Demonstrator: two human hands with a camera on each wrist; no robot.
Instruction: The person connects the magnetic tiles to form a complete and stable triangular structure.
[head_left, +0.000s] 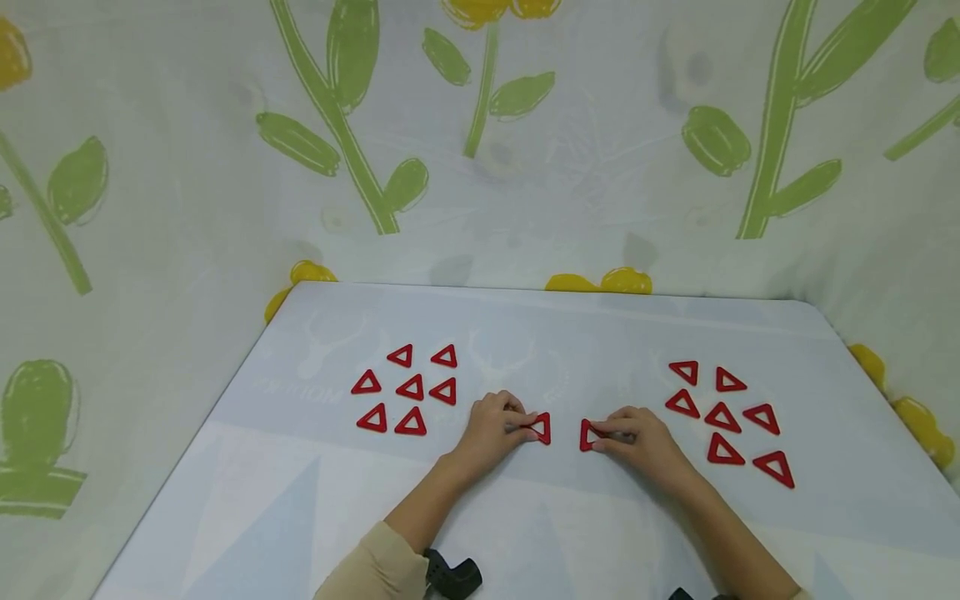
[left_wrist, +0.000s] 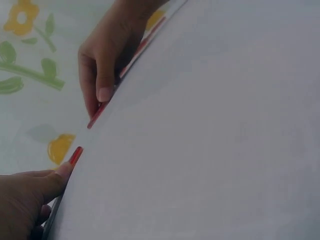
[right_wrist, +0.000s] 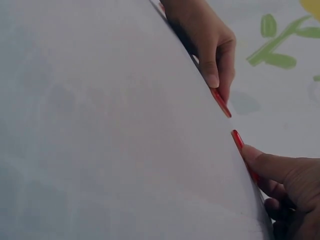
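Note:
Near the middle of the table, my left hand (head_left: pixel 495 427) pinches a small red triangle frame (head_left: pixel 545 428) between thumb and fingers. Facing it, my right hand (head_left: pixel 641 442) pinches another red triangle frame (head_left: pixel 586 435). A short gap separates the two pieces, flat sides toward each other. The left wrist view shows the left hand's triangle (left_wrist: pixel 76 155) edge-on, under the thumb. From the right wrist, the right hand's triangle (right_wrist: pixel 237 139) also appears thin and edge-on at the tabletop. Fingers hide part of both pieces.
Several red triangles (head_left: pixel 409 387) lie loosely grouped left of the left hand. Another group of several red triangles (head_left: pixel 722 417) lies to the right of the right hand. The pale table (head_left: pixel 540 533) ends at a back edge before a flower-patterned cloth (head_left: pixel 570 183).

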